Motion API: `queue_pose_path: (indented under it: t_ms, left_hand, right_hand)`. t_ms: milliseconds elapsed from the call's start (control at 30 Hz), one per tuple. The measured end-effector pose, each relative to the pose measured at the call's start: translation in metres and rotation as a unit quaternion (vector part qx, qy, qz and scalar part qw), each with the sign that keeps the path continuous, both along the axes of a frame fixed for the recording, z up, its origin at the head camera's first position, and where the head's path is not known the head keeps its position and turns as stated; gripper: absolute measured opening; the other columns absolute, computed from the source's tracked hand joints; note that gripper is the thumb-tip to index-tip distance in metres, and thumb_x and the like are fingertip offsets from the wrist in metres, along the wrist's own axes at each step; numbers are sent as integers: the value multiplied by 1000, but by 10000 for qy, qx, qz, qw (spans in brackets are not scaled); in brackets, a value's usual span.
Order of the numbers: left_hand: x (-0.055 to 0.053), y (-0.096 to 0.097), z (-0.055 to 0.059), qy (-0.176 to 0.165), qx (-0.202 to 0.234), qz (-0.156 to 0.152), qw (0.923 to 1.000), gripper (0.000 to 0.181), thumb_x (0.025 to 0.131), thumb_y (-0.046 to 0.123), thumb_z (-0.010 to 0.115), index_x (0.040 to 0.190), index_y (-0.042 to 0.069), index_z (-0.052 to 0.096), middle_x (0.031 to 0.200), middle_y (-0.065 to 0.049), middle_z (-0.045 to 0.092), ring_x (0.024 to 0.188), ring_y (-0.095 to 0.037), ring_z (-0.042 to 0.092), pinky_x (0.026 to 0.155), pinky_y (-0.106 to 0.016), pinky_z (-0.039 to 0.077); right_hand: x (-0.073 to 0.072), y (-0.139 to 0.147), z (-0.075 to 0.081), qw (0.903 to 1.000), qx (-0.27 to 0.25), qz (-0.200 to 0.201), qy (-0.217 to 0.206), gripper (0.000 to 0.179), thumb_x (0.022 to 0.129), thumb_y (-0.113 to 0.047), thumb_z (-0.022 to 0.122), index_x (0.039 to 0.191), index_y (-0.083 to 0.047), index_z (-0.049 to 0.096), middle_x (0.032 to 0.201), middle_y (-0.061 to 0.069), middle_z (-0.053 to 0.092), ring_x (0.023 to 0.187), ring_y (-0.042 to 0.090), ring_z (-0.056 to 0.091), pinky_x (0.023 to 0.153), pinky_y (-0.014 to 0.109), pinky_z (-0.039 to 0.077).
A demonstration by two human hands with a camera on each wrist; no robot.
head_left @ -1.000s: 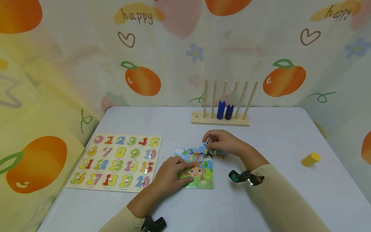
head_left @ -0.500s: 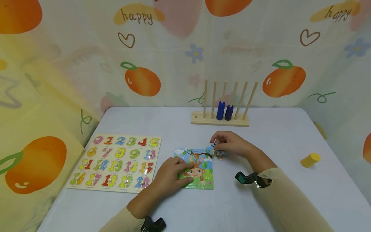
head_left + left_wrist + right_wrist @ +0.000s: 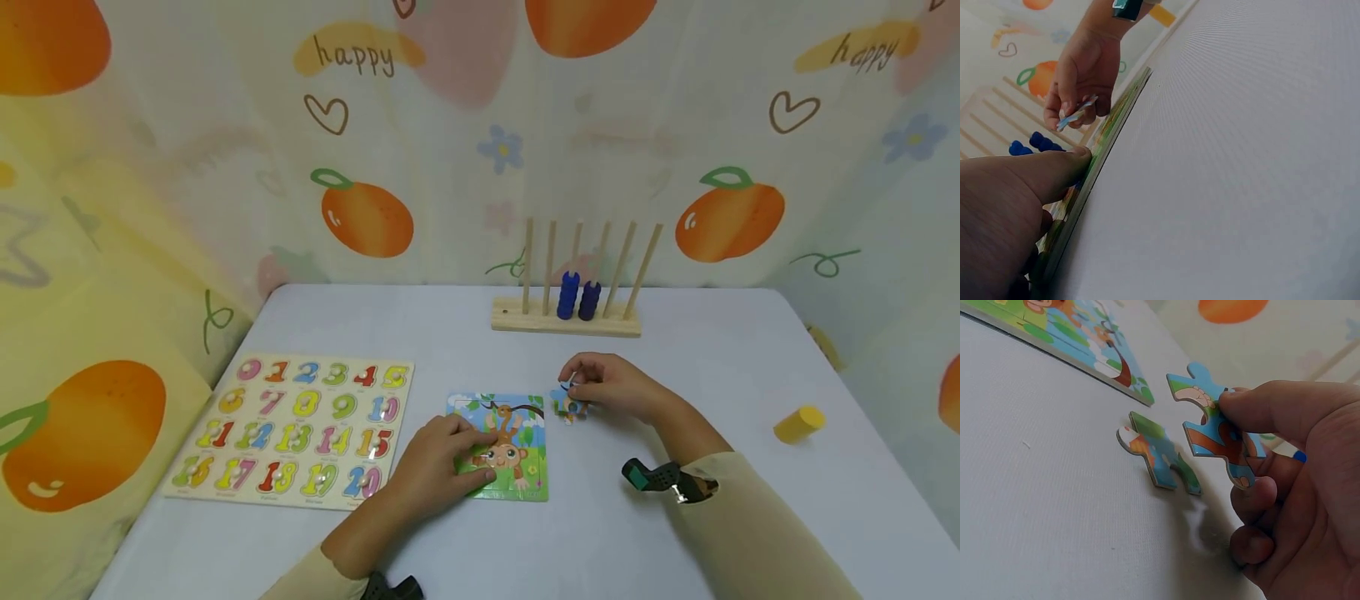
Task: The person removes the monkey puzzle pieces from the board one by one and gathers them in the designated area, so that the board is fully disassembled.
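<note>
My left hand (image 3: 442, 463) rests on the left side of a square monkey jigsaw puzzle (image 3: 525, 487), with thumb and fingers spread over its picture. To the right of the board, my right hand (image 3: 618, 390) pinches a jigsaw piece (image 3: 1210, 434) between thumb and fingers. That piece is raised and tilted, showing blue, green and brown print. Below it a second jigsaw piece (image 3: 1160, 453) lies on the white table, apart from the board. The left wrist view shows my left thumb (image 3: 1063, 165) along the board's near edge; the other fingers are mostly hidden.
A wooden number puzzle (image 3: 300, 433) with knobbed pieces lies to the left. Behind the hands stands a wooden peg rack (image 3: 566, 321) with blue beads on two rods. A yellow cylinder (image 3: 798, 425) is at the right. A printed curtain (image 3: 442, 125) hangs behind the table.
My right hand has drawn back to the right from the board's upper right corner, carrying the jigsaw piece. My left hand has stayed on the board. The head view has tilted slightly upward.
</note>
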State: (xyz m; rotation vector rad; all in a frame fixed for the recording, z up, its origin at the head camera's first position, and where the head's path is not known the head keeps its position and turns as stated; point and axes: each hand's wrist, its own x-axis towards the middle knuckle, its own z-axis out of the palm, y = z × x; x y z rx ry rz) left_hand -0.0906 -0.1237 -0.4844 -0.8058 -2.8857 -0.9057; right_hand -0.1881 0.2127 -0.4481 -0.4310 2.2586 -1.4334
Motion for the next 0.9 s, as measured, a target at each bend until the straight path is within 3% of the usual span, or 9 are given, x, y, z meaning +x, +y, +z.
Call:
queue_pose_path:
  t_ms: [367, 667, 900]
  left_hand:
    - [2, 0, -1, 85, 9, -10, 10000, 48, 89, 42, 88, 134, 31, 77, 105, 14, 59, 87, -6, 44, 76, -28, 40]
    - [1, -1, 0, 36, 12, 39, 10000, 49, 88, 42, 89, 135, 32, 77, 103, 14, 59, 86, -7, 44, 75, -28, 40]
    - [1, 0, -1, 183, 153, -42, 9997, 50, 86, 40, 91, 133, 29, 78, 102, 13, 60, 85, -6, 44, 74, -27, 40]
  right_hand:
    - [8, 8, 1, 9998, -24, -26, 215, 18, 99, -4, 72, 117, 0, 71, 92, 8, 65, 85, 21, 60, 72, 28, 51]
    - [7, 23, -2, 9988, 406, -162, 230, 16, 99, -5, 74, 115, -6, 73, 94, 6, 66, 91, 24, 60, 74, 28, 52]
    - [9, 37, -2, 9976, 591, -166, 330, 17, 99, -7, 74, 116, -6, 73, 94, 6, 67, 92, 25, 59, 76, 29, 52]
